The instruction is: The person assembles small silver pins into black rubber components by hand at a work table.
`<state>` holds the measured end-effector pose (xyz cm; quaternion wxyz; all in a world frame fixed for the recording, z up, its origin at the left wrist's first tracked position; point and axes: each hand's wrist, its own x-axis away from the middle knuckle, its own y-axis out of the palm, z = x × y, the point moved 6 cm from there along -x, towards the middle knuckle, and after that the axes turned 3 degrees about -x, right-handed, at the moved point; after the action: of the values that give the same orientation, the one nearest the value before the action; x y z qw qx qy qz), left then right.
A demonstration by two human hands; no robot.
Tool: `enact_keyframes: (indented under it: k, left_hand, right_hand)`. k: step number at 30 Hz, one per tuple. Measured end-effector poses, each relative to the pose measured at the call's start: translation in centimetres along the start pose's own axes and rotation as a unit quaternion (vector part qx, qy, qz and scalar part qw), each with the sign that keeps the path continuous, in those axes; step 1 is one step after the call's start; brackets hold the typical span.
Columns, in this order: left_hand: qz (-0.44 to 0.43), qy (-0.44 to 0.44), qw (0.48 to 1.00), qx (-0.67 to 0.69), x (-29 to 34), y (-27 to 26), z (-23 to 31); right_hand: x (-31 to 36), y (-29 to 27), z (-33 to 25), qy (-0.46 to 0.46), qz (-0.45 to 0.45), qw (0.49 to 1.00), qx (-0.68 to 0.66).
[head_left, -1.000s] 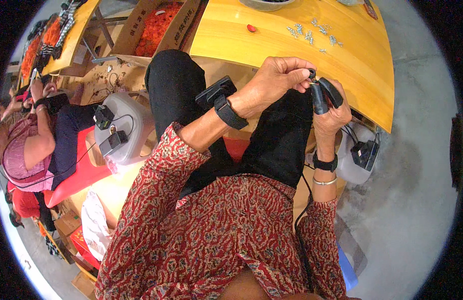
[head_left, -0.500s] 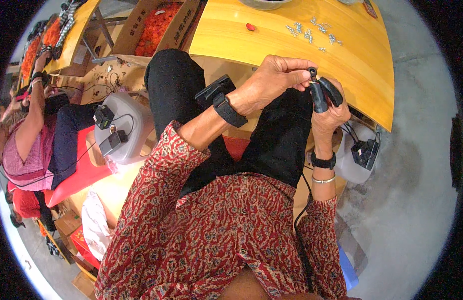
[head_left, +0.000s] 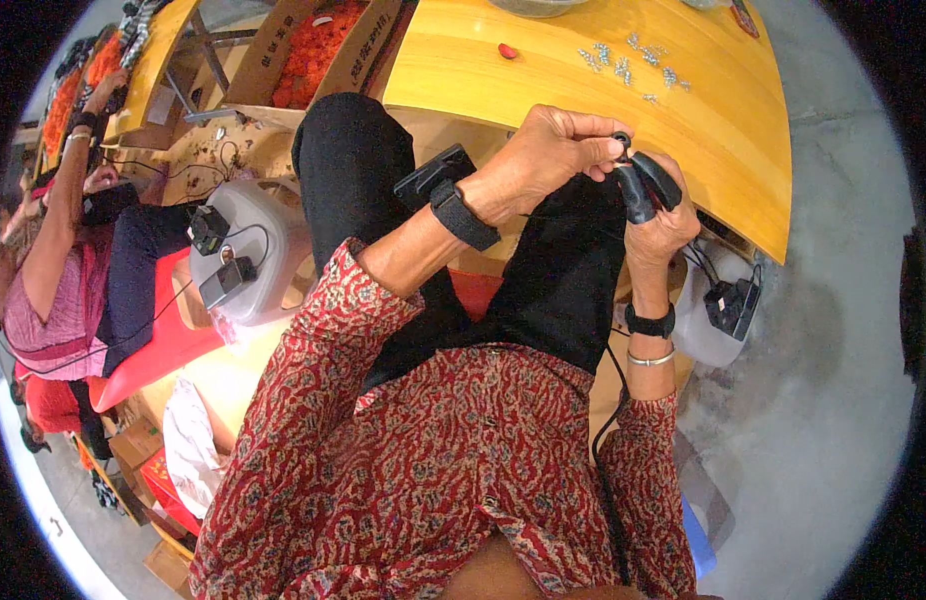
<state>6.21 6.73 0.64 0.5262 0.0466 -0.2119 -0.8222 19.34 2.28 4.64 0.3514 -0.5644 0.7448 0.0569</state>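
My right hand [head_left: 665, 222] is wrapped round the black handles of what look like pliers [head_left: 639, 192], held just past the near edge of the yellow table [head_left: 463, 85]. The handles stand apart in a V, and the jaws are mostly hidden by fingers. Thumb and forefinger of my left hand [head_left: 555, 150] pinch a small black ring-shaped piece [head_left: 621, 138] right at the pliers' head. Whether the jaws grip that piece I cannot tell. Small silvery metal bits [head_left: 623, 68] lie scattered on the tabletop, with a red piece [head_left: 508, 50] to their left.
A metal bowl [head_left: 535, 6] sits at the table's far edge. Left of it is a cardboard box [head_left: 258, 75] of orange-red material [head_left: 313, 65]. A translucent plastic container [head_left: 273, 265] stands by my left knee, another [head_left: 708, 335] under the table's right side. A co-worker [head_left: 58, 290] sits at far left.
My hands keep nearly the same pose at the pliers and the black piece. The whole view has shifted slightly. At far left, the co-worker's raised hand has moved a little.
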Motion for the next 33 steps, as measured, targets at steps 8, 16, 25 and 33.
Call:
enact_keyframes:
  k: [8,16,25,33]
  left_hand:
    - [-0.025,0.002,1.0,0.007,0.1,0.1,0.1]
    - [-0.09,0.038,0.994,-0.043,0.5,1.1,0.9]
    - [-0.128,0.025,0.988,-0.076,0.4,1.0,0.9]
    - [-0.136,0.017,0.989,-0.062,0.1,0.7,1.0]
  right_hand:
    - [0.0,-0.3,1.2,0.053,-0.044,0.995,-0.072]
    - [-1.3,0.1,0.1,-0.015,-0.144,0.989,-0.011]
    - [-0.7,0.5,0.9,0.11,-0.155,0.973,-0.131]
    - [-0.2,0.6,1.3,0.132,-0.194,0.962,-0.137]
